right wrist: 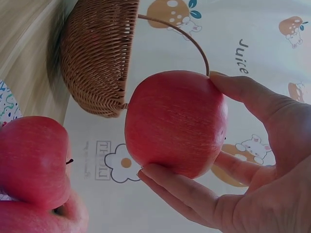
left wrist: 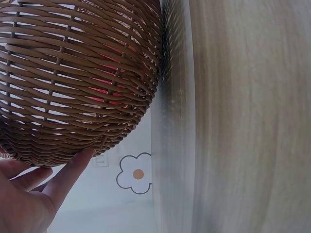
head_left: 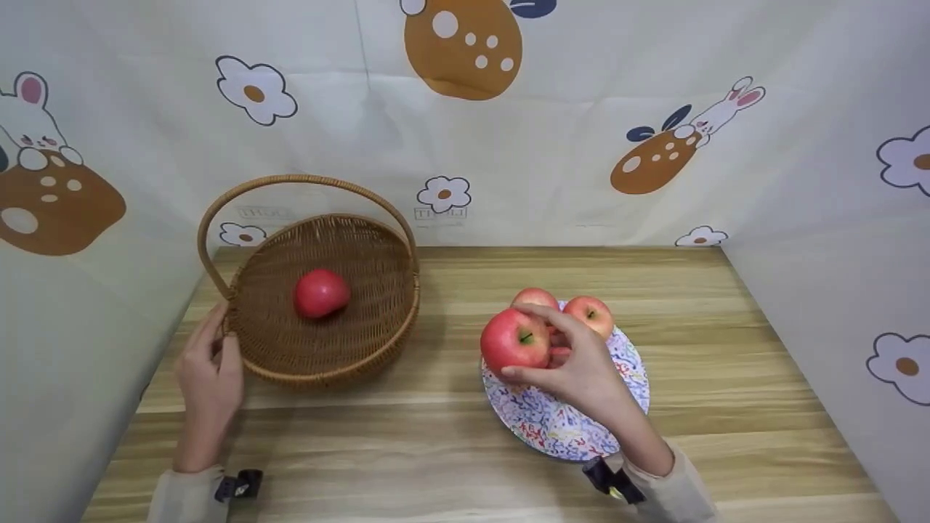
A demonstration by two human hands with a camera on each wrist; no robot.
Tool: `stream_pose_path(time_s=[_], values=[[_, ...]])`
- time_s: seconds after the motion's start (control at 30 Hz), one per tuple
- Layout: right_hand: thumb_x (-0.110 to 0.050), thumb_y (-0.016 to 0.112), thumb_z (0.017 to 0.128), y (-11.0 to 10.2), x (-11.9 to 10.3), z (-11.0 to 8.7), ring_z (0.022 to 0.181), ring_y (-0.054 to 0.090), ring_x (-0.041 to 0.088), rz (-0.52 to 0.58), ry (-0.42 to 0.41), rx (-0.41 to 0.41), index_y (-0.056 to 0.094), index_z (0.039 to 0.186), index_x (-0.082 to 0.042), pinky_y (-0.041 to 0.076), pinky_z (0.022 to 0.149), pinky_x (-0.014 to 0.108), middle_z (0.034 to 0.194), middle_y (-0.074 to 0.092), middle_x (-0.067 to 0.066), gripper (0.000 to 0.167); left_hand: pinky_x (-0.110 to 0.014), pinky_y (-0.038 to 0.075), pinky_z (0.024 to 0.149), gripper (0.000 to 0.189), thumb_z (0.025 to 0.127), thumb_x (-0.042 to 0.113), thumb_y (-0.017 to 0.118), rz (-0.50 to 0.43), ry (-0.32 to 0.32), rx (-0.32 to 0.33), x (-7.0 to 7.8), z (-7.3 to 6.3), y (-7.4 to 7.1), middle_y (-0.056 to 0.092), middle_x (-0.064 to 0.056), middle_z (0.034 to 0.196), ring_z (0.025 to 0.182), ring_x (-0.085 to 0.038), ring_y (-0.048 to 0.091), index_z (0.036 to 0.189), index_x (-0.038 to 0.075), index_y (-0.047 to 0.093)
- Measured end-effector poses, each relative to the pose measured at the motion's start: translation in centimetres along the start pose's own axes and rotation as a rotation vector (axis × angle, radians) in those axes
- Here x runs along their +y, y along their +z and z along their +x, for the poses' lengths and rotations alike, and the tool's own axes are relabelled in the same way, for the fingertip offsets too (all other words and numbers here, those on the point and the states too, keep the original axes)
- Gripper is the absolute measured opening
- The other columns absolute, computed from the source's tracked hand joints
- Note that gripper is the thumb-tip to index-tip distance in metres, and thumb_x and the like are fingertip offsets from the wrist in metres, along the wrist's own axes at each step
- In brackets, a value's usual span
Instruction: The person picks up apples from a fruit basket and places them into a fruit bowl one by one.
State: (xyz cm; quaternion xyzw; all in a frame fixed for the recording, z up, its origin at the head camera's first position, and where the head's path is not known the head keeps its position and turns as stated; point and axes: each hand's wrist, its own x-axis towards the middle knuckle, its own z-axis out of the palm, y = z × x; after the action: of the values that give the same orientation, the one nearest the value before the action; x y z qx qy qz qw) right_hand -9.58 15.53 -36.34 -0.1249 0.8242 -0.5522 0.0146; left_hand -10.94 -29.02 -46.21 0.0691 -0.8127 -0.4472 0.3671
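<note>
My right hand (head_left: 581,363) holds a red apple (head_left: 514,341) between thumb and fingers, above the patterned plate (head_left: 559,428). In the right wrist view the held apple (right wrist: 175,124) is raised clear of the other fruit. Two more apples, a rear one (head_left: 535,297) and a right one (head_left: 590,315), sit at the plate's far side. My left hand (head_left: 211,370) grips the left side of a brown wicker basket (head_left: 327,349) near the handle's base; its fingers show against the weave in the left wrist view. One red apple (head_left: 320,293) lies inside the basket.
The basket's arched handle (head_left: 305,179) stands up over its back. A wood-grain table (head_left: 349,450) carries everything. Pale printed sheets (head_left: 567,203) with flowers and rabbits enclose the back and both sides.
</note>
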Motion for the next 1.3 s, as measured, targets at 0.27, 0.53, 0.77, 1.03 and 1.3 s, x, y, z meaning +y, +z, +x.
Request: stream_pose_path(time_s=[0.27,0.53,0.77,1.03,1.3], values=[[-0.01,0.094,0.077,-0.4,0.5,-0.2,0.103,0.072,0.03,0.018,0.014,0.011,0.065,0.142,-0.007,0.061,0.083,0.03,0.136,0.063,0.021,0.072,-0.001,0.04,0.091,0.044,0.098,-0.002,0.05,0.02,-0.015,-0.028,0.3,0.0,-0.2,0.061,-0.026,0.146,0.132,-0.041,0.057,0.14,-0.008,0.063],[-0.009,0.095,0.076,-1.0,0.6,-0.5,0.102,0.071,0.028,-0.004,0.054,0.043,0.066,0.141,-0.007,0.06,0.082,0.032,0.134,0.065,0.019,0.071,-0.002,0.041,0.09,0.044,0.099,-0.002,0.05,0.007,-0.013,-0.022,0.2,0.0,-0.1,0.062,-0.026,0.145,0.126,-0.042,0.06,0.14,-0.005,0.064],[-0.007,0.094,0.076,-1.4,0.6,-0.9,0.103,0.069,0.03,0.009,0.096,0.071,0.066,0.14,-0.006,0.059,0.081,0.031,0.135,0.061,0.022,0.069,-0.001,0.041,0.085,0.042,0.098,-0.002,0.051,0.012,0.005,0.002,0.1,0.0,0.2,0.064,-0.027,0.141,0.117,-0.043,0.064,0.137,-0.005,0.067],[-0.003,0.093,0.076,-1.8,0.9,-1.1,0.103,0.07,0.03,0.061,0.134,0.098,0.065,0.142,-0.004,0.06,0.08,0.029,0.137,0.062,0.022,0.072,-0.001,0.041,0.088,0.043,0.098,-0.003,0.051,0.015,-0.01,-0.019,0.3,0.0,0.0,0.062,-0.027,0.145,0.121,-0.045,0.062,0.139,-0.005,0.065],[-0.004,0.093,0.077,-2.1,1.0,-1.4,0.108,0.069,0.032,0.032,0.152,0.142,0.064,0.142,-0.004,0.061,0.083,0.031,0.137,0.063,0.022,0.071,-0.002,0.042,0.09,0.043,0.099,-0.001,0.051,0.015,-0.014,-0.015,0.2,0.0,-0.1,0.062,-0.026,0.145,0.124,-0.045,0.061,0.139,-0.004,0.065]])
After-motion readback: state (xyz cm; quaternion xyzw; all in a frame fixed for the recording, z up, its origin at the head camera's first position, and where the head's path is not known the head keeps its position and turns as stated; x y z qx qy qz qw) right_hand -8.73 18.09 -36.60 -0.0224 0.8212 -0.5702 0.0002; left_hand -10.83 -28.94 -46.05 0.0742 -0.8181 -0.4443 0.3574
